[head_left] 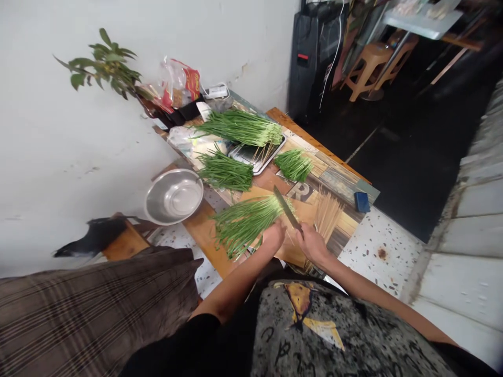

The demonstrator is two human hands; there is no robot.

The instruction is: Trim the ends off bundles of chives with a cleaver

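Right hand (pixel 312 244): closed on knife (pixel 287 207), angled ahead across the stem ends (pixel 277 204). Green bundle (pixel 244 220): just left of the left hand (pixel 275 234), which seemingly steadies it; grip unclear. Thin sticks (pixel 328 213): beyond right hand.

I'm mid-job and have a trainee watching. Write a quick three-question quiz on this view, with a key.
1. Which hand grips the knife?
2. True or false: the metal bowl stands to the right of the knife, as seen in the picture.
3. Which of these is nearest the right hand? A: plant. B: thin sticks. C: stools.

Key: 1, right. 2, false; the metal bowl is to its left. 3, B.
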